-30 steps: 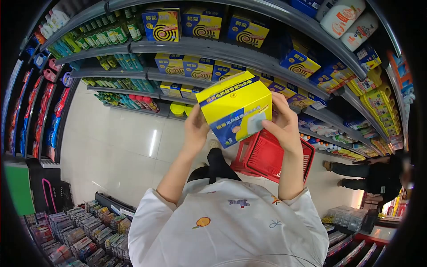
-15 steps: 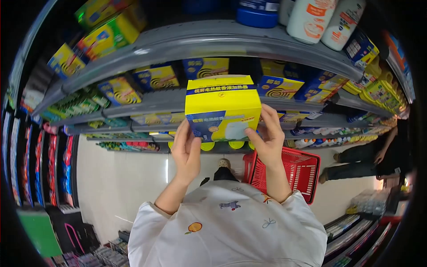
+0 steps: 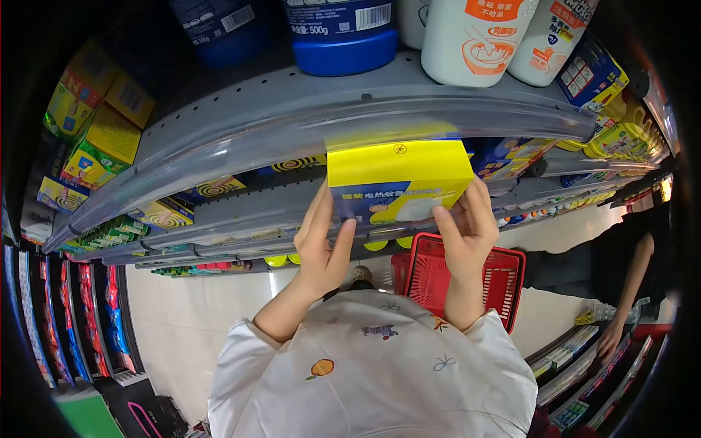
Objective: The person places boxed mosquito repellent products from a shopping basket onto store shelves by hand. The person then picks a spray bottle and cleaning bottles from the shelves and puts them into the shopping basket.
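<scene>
A yellow and blue mosquito-repellent heater box (image 3: 398, 169) is held between my two hands, in the middle of the head view. My left hand (image 3: 321, 252) grips its left side, thumb at the lower front edge. My right hand (image 3: 469, 233) grips the right side, its thumb on the printed front. Most fingers are hidden beside or behind the box. The far edge of the box shows dimly through the clear lip (image 3: 365, 120) of the upper shelf, so it reaches under or behind that lip. Coil-printed boxes (image 3: 219, 188) stand on the shelf below.
Blue bottles (image 3: 342, 44) and white bottles (image 3: 475, 40) stand on the upper shelf, with yellow-green boxes (image 3: 106, 139) at its left. A red shopping basket (image 3: 500, 285) is at my lower right. Another person's arm (image 3: 635, 281) reaches toward a low rack (image 3: 577, 372) at right.
My hands and the box have moved forward and slightly right, up to the upper shelf's lip. The view has come closer to the shelf. The other person's arm now reaches down to the rack.
</scene>
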Action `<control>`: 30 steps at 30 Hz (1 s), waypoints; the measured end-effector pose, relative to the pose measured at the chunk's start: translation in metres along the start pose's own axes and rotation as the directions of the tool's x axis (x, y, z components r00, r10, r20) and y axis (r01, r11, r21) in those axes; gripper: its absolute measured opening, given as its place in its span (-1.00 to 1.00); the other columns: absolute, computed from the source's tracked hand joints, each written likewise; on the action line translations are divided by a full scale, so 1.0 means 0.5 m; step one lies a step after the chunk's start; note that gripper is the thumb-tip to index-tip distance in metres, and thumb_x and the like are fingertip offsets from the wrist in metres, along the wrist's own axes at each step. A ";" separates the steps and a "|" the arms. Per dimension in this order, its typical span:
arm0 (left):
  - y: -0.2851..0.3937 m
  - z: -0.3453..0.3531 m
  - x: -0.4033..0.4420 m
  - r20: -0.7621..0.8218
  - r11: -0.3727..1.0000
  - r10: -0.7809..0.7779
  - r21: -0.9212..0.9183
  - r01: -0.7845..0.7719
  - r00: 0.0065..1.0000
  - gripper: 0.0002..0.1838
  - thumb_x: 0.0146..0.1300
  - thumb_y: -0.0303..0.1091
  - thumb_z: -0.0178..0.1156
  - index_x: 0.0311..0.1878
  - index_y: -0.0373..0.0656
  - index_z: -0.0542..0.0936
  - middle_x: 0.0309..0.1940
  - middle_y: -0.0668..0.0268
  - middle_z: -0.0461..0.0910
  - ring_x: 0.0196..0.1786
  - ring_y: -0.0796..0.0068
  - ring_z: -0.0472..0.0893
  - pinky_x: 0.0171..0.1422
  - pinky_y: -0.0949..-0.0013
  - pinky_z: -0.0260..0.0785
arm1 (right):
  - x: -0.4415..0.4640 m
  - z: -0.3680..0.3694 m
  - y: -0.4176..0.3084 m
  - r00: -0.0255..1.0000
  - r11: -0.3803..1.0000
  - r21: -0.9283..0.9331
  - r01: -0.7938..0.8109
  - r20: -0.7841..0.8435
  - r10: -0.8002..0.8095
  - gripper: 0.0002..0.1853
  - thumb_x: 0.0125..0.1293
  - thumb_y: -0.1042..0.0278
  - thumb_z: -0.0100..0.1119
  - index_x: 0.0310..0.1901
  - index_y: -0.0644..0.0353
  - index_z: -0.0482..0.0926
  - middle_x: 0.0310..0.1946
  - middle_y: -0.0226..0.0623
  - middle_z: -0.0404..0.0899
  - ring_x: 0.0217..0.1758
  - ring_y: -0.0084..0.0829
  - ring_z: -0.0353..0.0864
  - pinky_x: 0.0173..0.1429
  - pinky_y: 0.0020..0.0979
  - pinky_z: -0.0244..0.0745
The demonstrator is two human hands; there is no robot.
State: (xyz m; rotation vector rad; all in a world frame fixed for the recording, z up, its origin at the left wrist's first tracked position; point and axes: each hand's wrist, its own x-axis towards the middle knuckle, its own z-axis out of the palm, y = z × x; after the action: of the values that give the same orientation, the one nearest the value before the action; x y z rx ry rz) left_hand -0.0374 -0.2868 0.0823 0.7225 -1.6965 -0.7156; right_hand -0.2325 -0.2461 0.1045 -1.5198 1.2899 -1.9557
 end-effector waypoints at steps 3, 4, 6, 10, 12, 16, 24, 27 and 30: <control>-0.025 -0.013 -0.025 -0.015 0.999 -0.008 0.036 0.009 1.000 -0.50 0.22 -0.62 0.03 0.23 -0.51 0.25 0.19 -0.18 0.32 0.18 0.05 0.43 0.25 0.27 0.21 | -0.004 0.007 -0.003 0.995 0.991 -0.095 0.090 0.043 -0.086 -0.49 0.00 0.61 0.26 0.07 0.38 0.47 0.06 0.02 0.42 0.03 -0.25 0.50 0.04 -0.40 0.43; -0.022 -0.017 -0.030 -0.043 0.999 -0.006 0.044 0.008 0.999 -0.62 0.26 -0.60 0.00 0.14 -0.49 0.31 -0.01 0.16 0.44 -0.05 0.53 0.44 0.01 0.54 0.28 | -0.010 0.010 0.003 0.985 0.970 -0.176 0.165 0.071 -0.154 -0.48 -0.03 0.59 0.29 0.06 0.38 0.48 0.04 0.05 0.44 0.04 -0.16 0.51 0.06 -0.35 0.41; -0.015 -0.032 -0.036 -0.073 0.997 -0.065 0.043 0.068 0.995 -0.62 0.24 -0.61 -0.01 0.13 -0.51 0.32 -0.13 0.17 0.45 -0.17 0.52 0.42 -0.09 0.53 0.27 | -0.015 0.030 0.003 0.974 0.961 -0.170 0.217 0.110 -0.200 -0.47 -0.04 0.60 0.29 0.07 0.37 0.48 0.05 0.05 0.44 0.05 -0.11 0.50 0.11 -0.30 0.38; -0.048 -0.053 -0.034 -0.120 0.999 -0.019 0.043 0.025 0.993 -0.65 0.28 -0.64 -0.08 0.14 -0.47 0.31 -0.07 0.20 0.49 -0.04 0.54 0.47 0.13 0.47 0.27 | -0.021 0.065 0.018 0.980 0.977 -0.104 0.187 0.086 -0.179 -0.46 -0.03 0.61 0.28 0.08 0.38 0.47 0.05 0.05 0.44 0.07 -0.11 0.48 0.14 -0.29 0.36; -0.077 -0.066 -0.024 -0.113 0.995 0.018 0.098 -0.007 0.993 -0.64 0.28 -0.62 -0.07 0.16 -0.44 0.31 -0.07 0.24 0.49 -0.08 0.57 0.45 0.10 0.49 0.27 | -0.030 0.077 0.026 0.982 0.973 -0.140 0.183 0.071 -0.174 -0.46 -0.02 0.62 0.27 0.09 0.40 0.46 0.05 0.05 0.43 0.08 -0.12 0.47 0.13 -0.30 0.37; -0.072 -0.093 -0.005 -0.067 0.997 0.022 0.070 -0.018 0.997 -0.55 0.24 -0.62 -0.06 0.23 -0.42 0.27 0.12 0.03 0.36 0.15 0.22 0.35 0.24 0.34 0.16 | -0.060 0.108 0.036 0.996 0.997 0.030 0.077 0.047 -0.078 -0.51 0.08 0.70 0.16 0.12 0.45 0.41 0.17 0.00 0.27 0.17 -0.20 0.41 0.21 -0.28 0.35; -0.084 -0.147 0.015 -0.076 0.992 0.097 0.083 -0.090 0.992 -0.52 0.25 -0.61 -0.06 0.27 -0.34 0.27 0.25 -0.04 0.30 0.32 0.05 0.30 0.35 0.28 0.11 | -0.087 0.159 0.067 0.985 0.986 0.161 0.049 0.158 -0.075 -0.36 0.19 0.74 -0.01 0.32 0.43 0.07 0.28 -0.03 0.12 0.32 -0.19 0.23 0.36 -0.20 0.14; -0.097 -0.160 0.031 -0.100 0.983 0.159 0.104 -0.148 0.982 -0.53 0.27 -0.59 -0.04 0.27 -0.35 0.27 0.25 -0.02 0.31 0.31 0.05 0.31 0.34 0.29 0.13 | -0.076 0.181 0.062 0.978 0.986 0.165 0.031 0.200 -0.065 -0.32 0.20 0.70 0.01 0.35 0.40 0.00 0.31 -0.05 0.08 0.36 -0.21 0.16 0.39 -0.19 0.04; -0.104 -0.168 0.047 -0.173 0.975 0.203 0.127 -0.183 0.964 -0.57 0.29 -0.55 -0.03 0.24 -0.35 0.29 0.14 -0.03 0.39 0.19 0.13 0.43 0.23 0.34 0.23 | -0.043 0.204 0.043 0.961 0.994 0.114 -0.002 0.276 -0.030 -0.26 0.22 0.68 0.01 0.39 0.30 -0.09 0.38 -0.04 -0.02 0.44 -0.15 0.01 0.42 -0.10 -0.01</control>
State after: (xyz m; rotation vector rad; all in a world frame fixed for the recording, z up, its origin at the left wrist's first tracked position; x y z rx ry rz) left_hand 0.0447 -0.3458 0.0741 0.6667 -1.6178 -0.4082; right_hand -0.1383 -0.2869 0.0759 -1.6781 1.0359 -1.7157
